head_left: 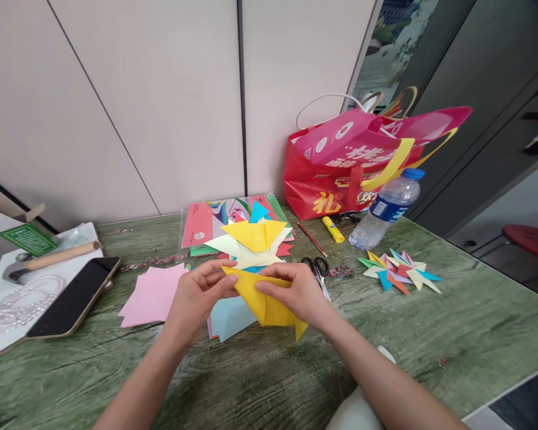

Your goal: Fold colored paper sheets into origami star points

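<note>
Between both hands, a yellow sheet of folding paper [269, 306] is held partly folded above the table. My left hand [210, 283] pinches its upper left corner between thumb and fingers. Across its upper right part, my right hand [296, 289] grips with the thumb on the near face and the fingers behind. Light blue paper [231, 319] lies beneath it. Behind the hands rests a pile of folded paper pieces, a yellow one [255, 235] on top. Pink sheets [155, 294] lie left of my left hand, and scissors [319, 272] lie just beyond my right hand.
On the right are a folded multicoloured paper star [399, 270] and a water bottle [388, 209], with a glue stick [332, 229] and red pencil [312, 239] nearby. A red bag [323, 179] stands behind. A phone [74, 298] and hammer [56, 258] lie left.
</note>
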The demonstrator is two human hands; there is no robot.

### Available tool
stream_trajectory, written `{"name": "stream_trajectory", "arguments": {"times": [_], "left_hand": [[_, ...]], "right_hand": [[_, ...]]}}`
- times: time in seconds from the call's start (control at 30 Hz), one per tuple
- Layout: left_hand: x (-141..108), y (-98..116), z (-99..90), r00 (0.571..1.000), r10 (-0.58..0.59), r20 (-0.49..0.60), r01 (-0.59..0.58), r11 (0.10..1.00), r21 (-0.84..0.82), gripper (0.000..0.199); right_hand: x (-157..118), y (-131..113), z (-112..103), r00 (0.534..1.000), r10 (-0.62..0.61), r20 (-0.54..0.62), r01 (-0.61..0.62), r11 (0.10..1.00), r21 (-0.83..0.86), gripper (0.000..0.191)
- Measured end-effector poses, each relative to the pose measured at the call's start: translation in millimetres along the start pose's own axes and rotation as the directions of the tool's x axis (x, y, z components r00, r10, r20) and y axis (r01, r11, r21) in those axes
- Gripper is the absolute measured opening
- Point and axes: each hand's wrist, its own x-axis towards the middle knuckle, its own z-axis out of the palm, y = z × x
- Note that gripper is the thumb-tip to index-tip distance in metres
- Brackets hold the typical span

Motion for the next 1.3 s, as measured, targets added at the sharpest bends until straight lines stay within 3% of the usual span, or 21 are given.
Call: {"name": "stream_trajectory", "arguments": {"times": [0.5, 1.3], "left_hand": [[-1.0, 1.4, -1.5, 0.999, -0.034, -0.021, 0.034, 0.999, -0.026, 0.015], [0.8, 3.8, -7.0, 0.997, -0.052, -0.055, 0.050, 0.998, -0.041, 0.019]], "right_hand": [[-2.0, -8.3, -4.0, 0.999, 0.045, 0.027, -0.045, 0.999, -0.026, 0.012], [-1.0, -6.3, -5.2, 1.000, -0.003, -0.001, 0.003, 0.998, -0.064, 0.011]]}}
